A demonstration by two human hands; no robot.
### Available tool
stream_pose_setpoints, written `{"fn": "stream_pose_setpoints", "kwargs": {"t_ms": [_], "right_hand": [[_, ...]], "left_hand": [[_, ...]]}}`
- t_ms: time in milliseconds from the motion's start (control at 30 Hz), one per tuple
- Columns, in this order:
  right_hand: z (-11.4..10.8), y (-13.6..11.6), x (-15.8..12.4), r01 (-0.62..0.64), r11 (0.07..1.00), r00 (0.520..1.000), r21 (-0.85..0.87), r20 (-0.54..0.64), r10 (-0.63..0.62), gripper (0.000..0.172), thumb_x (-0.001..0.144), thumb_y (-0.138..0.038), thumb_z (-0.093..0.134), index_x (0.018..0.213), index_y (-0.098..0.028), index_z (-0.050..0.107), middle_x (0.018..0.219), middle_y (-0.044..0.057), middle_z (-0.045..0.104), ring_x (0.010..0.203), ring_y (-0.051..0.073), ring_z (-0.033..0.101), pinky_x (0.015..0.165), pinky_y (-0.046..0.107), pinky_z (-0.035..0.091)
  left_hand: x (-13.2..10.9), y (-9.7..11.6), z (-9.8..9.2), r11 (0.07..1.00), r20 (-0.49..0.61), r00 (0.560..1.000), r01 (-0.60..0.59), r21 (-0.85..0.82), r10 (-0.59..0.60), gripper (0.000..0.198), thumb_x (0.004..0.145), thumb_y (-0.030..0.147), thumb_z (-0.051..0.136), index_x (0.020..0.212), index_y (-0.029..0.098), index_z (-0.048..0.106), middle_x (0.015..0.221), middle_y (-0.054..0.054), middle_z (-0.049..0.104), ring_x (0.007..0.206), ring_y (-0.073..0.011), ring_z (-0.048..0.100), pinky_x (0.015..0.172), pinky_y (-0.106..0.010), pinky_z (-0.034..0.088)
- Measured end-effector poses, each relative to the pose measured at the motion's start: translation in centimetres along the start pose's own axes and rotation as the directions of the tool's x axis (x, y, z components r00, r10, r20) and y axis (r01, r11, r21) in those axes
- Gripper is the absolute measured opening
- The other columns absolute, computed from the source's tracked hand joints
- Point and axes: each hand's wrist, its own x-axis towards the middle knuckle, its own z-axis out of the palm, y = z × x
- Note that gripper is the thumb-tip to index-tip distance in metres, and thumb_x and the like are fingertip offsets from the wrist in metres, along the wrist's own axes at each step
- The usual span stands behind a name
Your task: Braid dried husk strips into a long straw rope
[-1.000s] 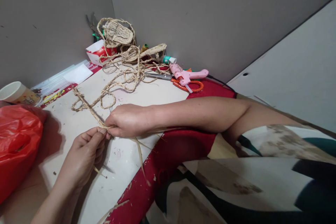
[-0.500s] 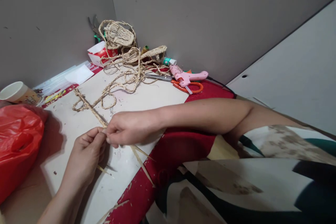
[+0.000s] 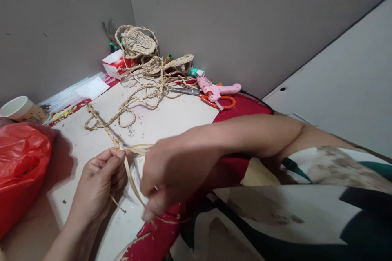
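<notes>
My left hand (image 3: 102, 175) pinches a braided straw cord (image 3: 108, 130) near its working end, between thumb and forefinger. From that pinch, loose flat straw strands (image 3: 131, 179) run out, one bending down toward the red cloth and others passing right beneath my right hand. My right hand (image 3: 171, 171) is over the sheet's right edge with fingers curled, smeared by motion. Its thumb tip is close to the lower strand, but I cannot tell whether it grips it. A short strand end sticks out below my left hand.
A heap of braided cord (image 3: 139, 43) lies at the back by a red-and-white box (image 3: 114, 65). Scissors (image 3: 225, 102) and a pink glue gun (image 3: 219, 89) lie right of it. A paper cup (image 3: 23, 108) and red plastic bag (image 3: 23, 171) stand left.
My right hand has left the pinch point and moved right and down toward me, exposing the spread strands. My left hand has kept its pinch in nearly the same place.
</notes>
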Motion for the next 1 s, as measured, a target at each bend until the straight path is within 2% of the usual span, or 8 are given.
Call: {"fn": "stream_pose_setpoints", "kwargs": {"t_ms": [67,167,367,533,667,733,867,1000], "right_hand": [[-1.0,0.8,-0.2,-0.081,0.995,0.954,0.066,-0.284,0.097,0.035,0.089,-0.032,0.049,0.061,-0.011,0.056,0.054,-0.003,0.046,0.053,0.006,0.034,0.054,0.021,0.027],[-1.1,2.7,0.7,-0.165,0.976,0.769,0.141,-0.602,0.216,0.027,0.088,-0.030,0.049,0.074,-0.009,0.059,0.065,0.000,0.051,0.061,0.007,0.040,0.057,0.020,0.029],[1.2,5.6,2.9,-0.120,0.803,0.939,0.583,-0.195,0.282,0.032,0.088,-0.038,0.047,0.072,-0.011,0.053,0.056,-0.004,0.045,0.045,0.004,0.034,0.045,0.018,0.028],[0.5,7.1,3.0,-0.127,0.745,0.961,0.654,-0.106,0.256,0.030,0.086,-0.029,0.051,0.063,-0.011,0.051,0.048,-0.006,0.037,0.041,0.002,0.028,0.041,0.017,0.021],[0.5,7.2,3.3,-0.221,0.616,0.952,0.756,0.028,0.306,0.029,0.084,-0.027,0.049,0.058,-0.015,0.044,0.040,-0.009,0.030,0.034,0.003,0.020,0.036,0.019,0.014],[1.0,7.0,3.5,-0.223,0.586,0.933,0.779,-0.003,0.359,0.028,0.082,-0.026,0.048,0.057,-0.016,0.042,0.038,-0.009,0.028,0.033,0.003,0.018,0.034,0.020,0.012],[2.0,6.6,3.7,-0.169,0.695,0.865,0.699,-0.233,0.444,0.020,0.074,-0.021,0.050,0.056,-0.012,0.051,0.043,-0.005,0.041,0.038,0.003,0.028,0.037,0.019,0.020],[2.5,6.1,3.7,-0.164,0.710,0.828,0.684,-0.296,0.477,0.019,0.071,-0.019,0.048,0.057,-0.011,0.057,0.049,-0.002,0.049,0.046,0.004,0.041,0.043,0.017,0.030]], "left_hand": [[0.1,0.0,0.0,1.000,0.008,1.000,-0.009,-0.005,0.009,0.023,0.071,0.032,0.071,0.066,0.015,0.055,0.046,0.009,0.027,0.039,-0.0021,0.020,0.036,-0.013,0.019],[0.2,0.0,0.0,1.000,0.019,1.000,-0.018,-0.007,0.018,0.023,0.072,0.031,0.071,0.066,0.015,0.055,0.047,0.009,0.026,0.040,-0.0022,0.018,0.036,-0.013,0.018],[0.2,0.2,0.0,0.999,0.028,0.999,-0.030,0.037,0.029,0.026,0.071,0.035,0.071,0.067,0.015,0.056,0.047,0.009,0.025,0.040,-0.0025,0.018,0.037,-0.014,0.017],[0.4,0.0,-0.1,0.991,0.039,0.999,0.010,0.136,-0.016,0.026,0.072,0.039,0.069,0.077,0.015,0.061,0.046,0.010,0.025,0.040,-0.0034,0.017,0.038,-0.015,0.015],[0.6,-0.3,-0.5,0.941,0.021,0.995,-0.096,0.323,0.094,0.029,0.072,0.042,0.069,0.083,0.015,0.064,0.056,0.003,0.046,0.049,-0.0076,0.038,0.047,-0.018,0.034],[0.6,-0.3,-0.8,0.887,0.022,0.987,-0.154,0.436,0.160,0.031,0.073,0.043,0.067,0.085,0.015,0.066,0.065,-0.001,0.056,0.058,-0.0115,0.047,0.054,-0.021,0.039],[0.3,0.0,-1.2,0.742,0.040,0.979,-0.176,0.647,0.198,0.033,0.077,0.047,0.057,0.083,0.016,0.066,0.063,-0.002,0.059,0.055,-0.0131,0.047,0.050,-0.022,0.036],[-0.8,0.1,-0.7,0.454,0.084,0.950,-0.220,0.864,0.299,0.034,0.084,0.045,0.043,0.075,0.018,0.062,0.056,-0.001,0.055,0.051,-0.0137,0.046,0.050,-0.024,0.033]]}}
